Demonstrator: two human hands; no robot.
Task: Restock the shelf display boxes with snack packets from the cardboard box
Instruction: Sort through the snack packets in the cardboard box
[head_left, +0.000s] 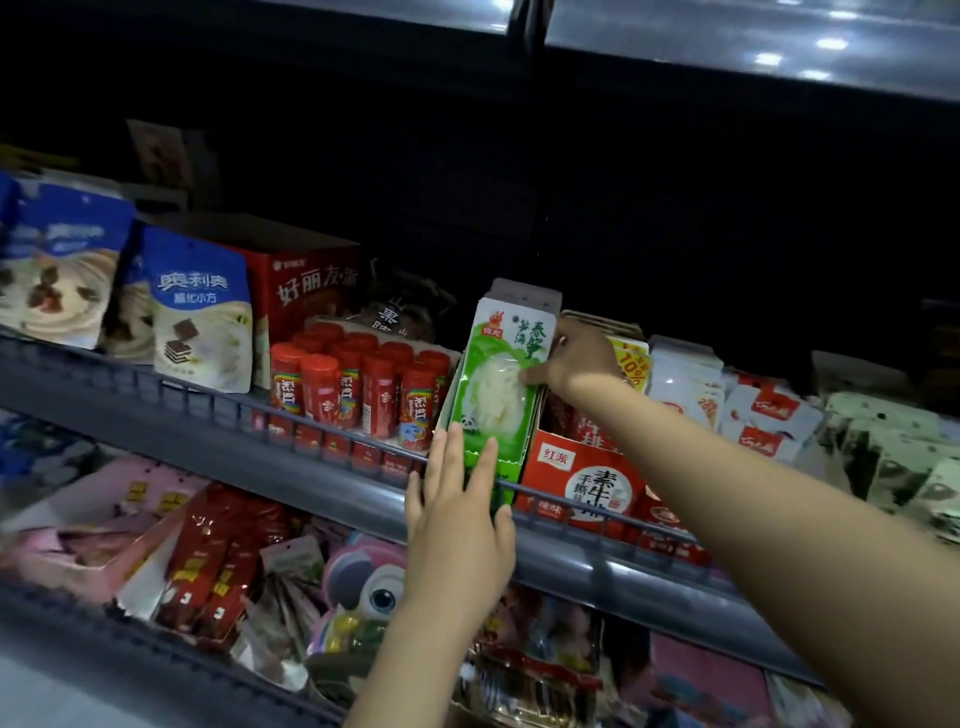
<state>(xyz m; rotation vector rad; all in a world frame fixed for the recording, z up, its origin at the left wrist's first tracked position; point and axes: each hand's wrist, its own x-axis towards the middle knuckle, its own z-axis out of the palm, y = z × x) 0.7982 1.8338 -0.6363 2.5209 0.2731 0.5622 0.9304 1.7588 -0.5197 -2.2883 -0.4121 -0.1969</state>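
Observation:
A stack of green and white snack packets (501, 374) stands upright in a narrow green display box (506, 480) on the upper shelf. My right hand (571, 358) grips the right edge of the stack near its top, thumb on the front packet. My left hand (457, 514) lies flat with straight fingers against the box's lower front, over the shelf rail. The cardboard box is not in view.
Red candy tubes (358, 387) sit left of the green box, a red display box (587, 483) right of it. Blue and white pouches (200, 312) stand far left. A grey rail (208, 410) fronts the shelf. The lower shelf (234, 566) holds mixed packets.

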